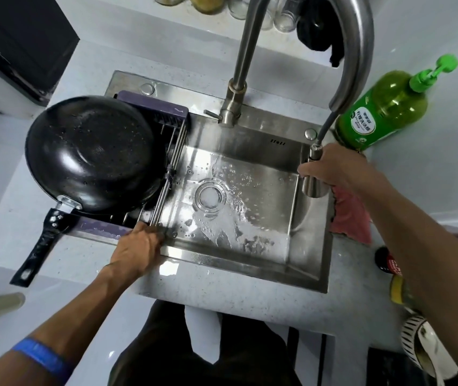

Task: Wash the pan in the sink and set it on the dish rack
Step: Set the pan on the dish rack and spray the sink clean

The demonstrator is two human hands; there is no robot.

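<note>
With the pan (94, 154) already upside down on the dish rack (166, 174) to drain, my left hand (136, 247) grips the rack's rods to steady it while my right hand (333, 168) holds the pull-out sprayer (314, 179) over the sink (239, 254).

Pan (94, 151) lies upside down on dish rack (166, 160) at sink's (250, 246) left edge. Left hand (136, 249) grips rack's near rods. Right hand (333, 169) holds pull-out faucet head (314, 188) over wet basin.
</note>
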